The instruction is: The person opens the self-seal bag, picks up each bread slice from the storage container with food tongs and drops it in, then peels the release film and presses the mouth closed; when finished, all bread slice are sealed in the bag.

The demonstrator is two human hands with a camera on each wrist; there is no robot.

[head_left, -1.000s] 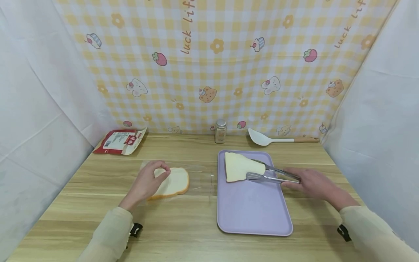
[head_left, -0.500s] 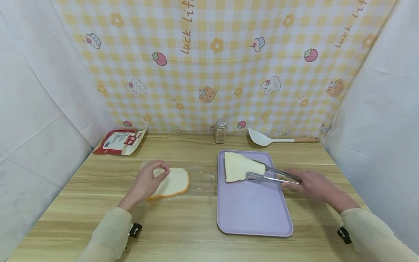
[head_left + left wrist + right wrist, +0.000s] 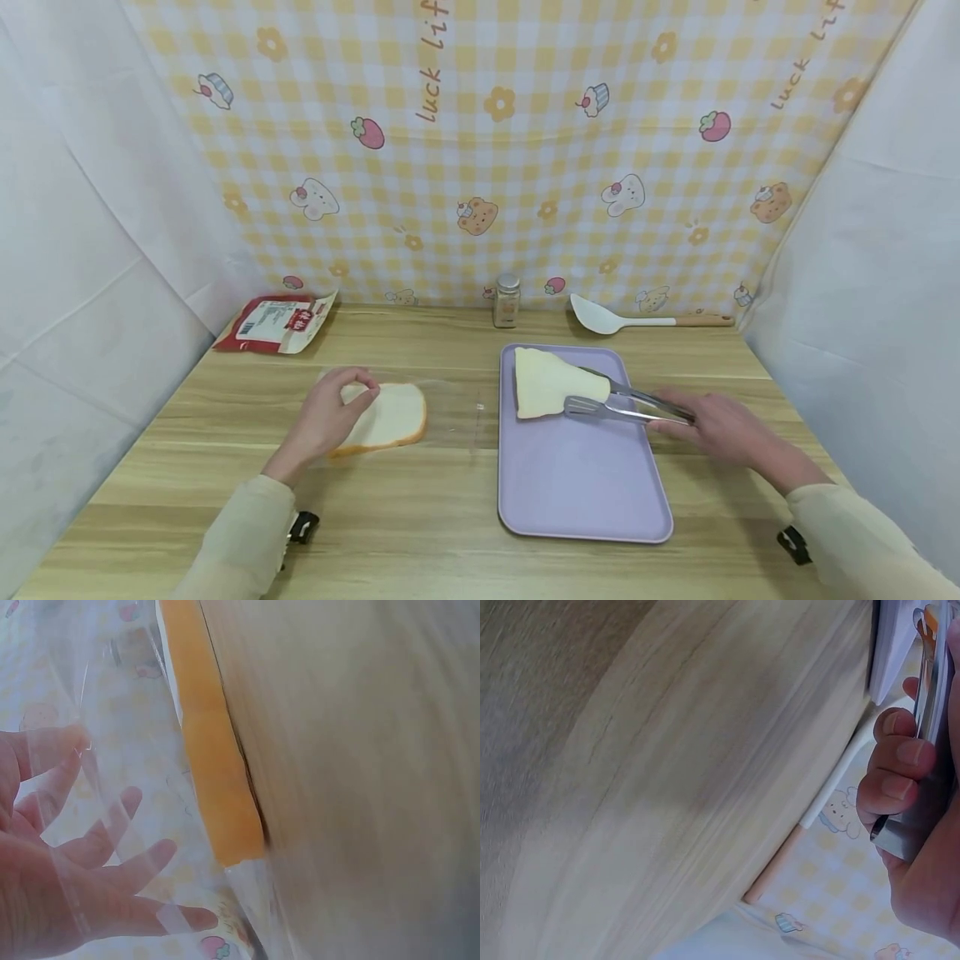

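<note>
Pinching clear film (image 3: 452, 417) between thumb and forefinger, our left hand (image 3: 321, 421) sits at nine o'clock, its other fingers spread; twelve is the patterned curtain (image 3: 480, 167). Just beyond its fingertips lies a flat bread slice (image 3: 393, 417) with an orange-brown crust; whether it lies inside the film or under it, we cannot tell. At three o'clock our right hand (image 3: 723, 429) grasps metal tongs (image 3: 651, 398) whose ends squeeze a second, paler slice (image 3: 553, 385), narrowed towards them, at the top of a lilac tray (image 3: 585, 500). We judge the step in hand to be steadying the film while gripping the paler slice; the next move seems to call for a firm, gentle squeeze and a level lift. Farther out stand a packet (image 3: 276, 323) at ten, a jar (image 3: 507, 302) at twelve and a white turner (image 3: 596, 316) at one.
</note>
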